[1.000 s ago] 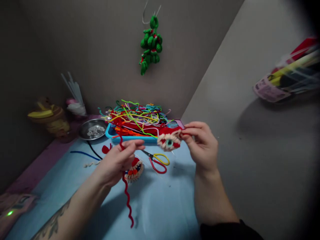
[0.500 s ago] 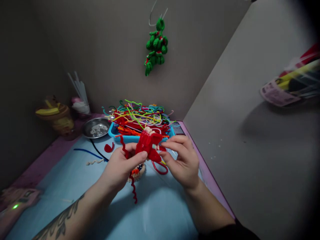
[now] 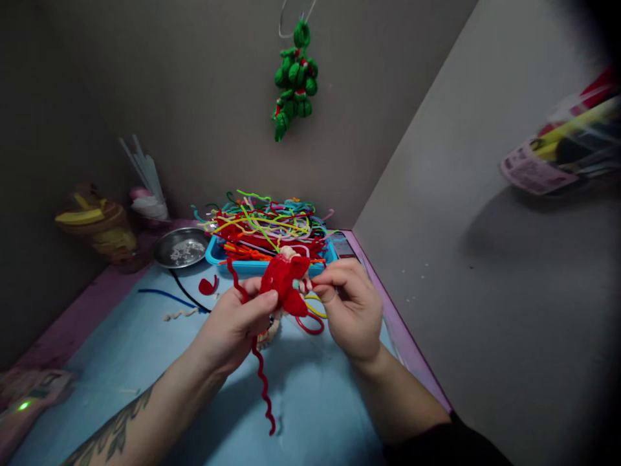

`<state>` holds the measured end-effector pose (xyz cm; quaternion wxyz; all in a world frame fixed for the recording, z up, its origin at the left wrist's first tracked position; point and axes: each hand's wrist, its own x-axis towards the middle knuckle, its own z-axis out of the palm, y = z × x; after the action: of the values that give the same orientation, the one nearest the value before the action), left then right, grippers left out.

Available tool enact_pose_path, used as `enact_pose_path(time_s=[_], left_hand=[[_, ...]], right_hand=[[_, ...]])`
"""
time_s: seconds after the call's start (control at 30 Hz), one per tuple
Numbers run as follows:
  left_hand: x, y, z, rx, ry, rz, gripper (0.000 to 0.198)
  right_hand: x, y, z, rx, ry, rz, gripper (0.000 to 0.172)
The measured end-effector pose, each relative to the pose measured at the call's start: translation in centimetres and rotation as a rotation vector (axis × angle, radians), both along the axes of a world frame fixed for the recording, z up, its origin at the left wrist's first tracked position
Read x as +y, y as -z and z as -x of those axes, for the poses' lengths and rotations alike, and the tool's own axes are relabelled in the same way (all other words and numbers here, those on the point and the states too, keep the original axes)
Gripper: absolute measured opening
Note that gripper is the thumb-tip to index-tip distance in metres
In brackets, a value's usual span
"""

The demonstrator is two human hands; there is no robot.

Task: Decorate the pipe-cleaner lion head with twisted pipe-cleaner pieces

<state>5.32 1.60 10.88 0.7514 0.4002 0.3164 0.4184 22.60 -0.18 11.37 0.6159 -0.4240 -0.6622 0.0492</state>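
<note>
Both hands meet over the blue table mat (image 3: 310, 401). My left hand (image 3: 233, 323) pinches a red pipe-cleaner craft piece (image 3: 284, 281) and a wavy red pipe cleaner (image 3: 262, 378) that hangs down from the fist. My right hand (image 3: 349, 307) pinches the same red piece from its right side, fingers closed. Under the hands lie a second red-and-cream craft piece (image 3: 269, 331) and scissors with yellow and red handles (image 3: 313, 317), both partly hidden.
A blue tray (image 3: 218, 259) heaped with coloured pipe cleaners (image 3: 266, 223) stands behind the hands. A metal dish (image 3: 179, 247), a yellow-brown toy (image 3: 97, 226) and a cup of white sticks (image 3: 145, 194) sit at the left. A green knotted ornament (image 3: 294, 81) hangs on the back wall.
My right hand came left with the cream-faced piece and joined my left hand; the piece is turned so its red side shows. The wavy red pipe cleaner swung slightly.
</note>
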Motion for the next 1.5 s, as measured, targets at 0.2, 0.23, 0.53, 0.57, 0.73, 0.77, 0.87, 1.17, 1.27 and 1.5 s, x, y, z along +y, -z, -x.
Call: enact_pose_path(time_s=[0.2,0.23,0.53,0.57,0.73,0.77,0.87,1.17,1.27,1.5], left_hand=[[0.0,0.1,-0.1,-0.044,0.027,0.037,0.028],[0.0,0.1,-0.1,-0.049,0.035,0.045,0.029],[-0.2,-0.2,-0.2,-0.094,0.067,0.089,0.032],[-0.2,-0.2,-0.2,-0.097,0.07,0.093,0.033],[-0.3,0.0,-0.2,-0.074,0.071,0.092,0.036],[-0.3,0.0,-0.2,-0.047,0.067,0.083,0.035],[0.0,-0.1,0.1,0.074,0.02,0.021,0.04],[1.6,-1.1,3.0,0.464,-0.131,-0.347,0.045],[2.1,-1.4,3.9,0.732,-0.131,-0.563,0.039],[3.6,-0.1,4.3,1.238,-0.032,-0.79,0.037]], right_hand=[[0.0,-0.3,0.1,0.013,-0.023,0.031,0.009],[0.0,-0.4,0.1,0.009,-0.025,0.03,0.01],[0.1,-0.4,-0.1,-0.032,-0.046,0.062,0.014],[0.1,-0.4,0.0,-0.036,-0.051,0.059,0.014],[0.2,-0.4,0.1,-0.047,-0.056,0.043,0.011],[0.3,-0.6,-0.1,-0.051,-0.047,0.046,0.01],[0.8,-1.4,-2.1,-0.101,0.034,0.095,0.011],[6.8,2.5,-11.1,-0.753,0.393,0.971,0.017],[8.6,4.7,-11.5,-0.746,0.477,1.075,0.019],[9.3,5.8,-13.0,-0.686,0.466,1.089,0.02]])
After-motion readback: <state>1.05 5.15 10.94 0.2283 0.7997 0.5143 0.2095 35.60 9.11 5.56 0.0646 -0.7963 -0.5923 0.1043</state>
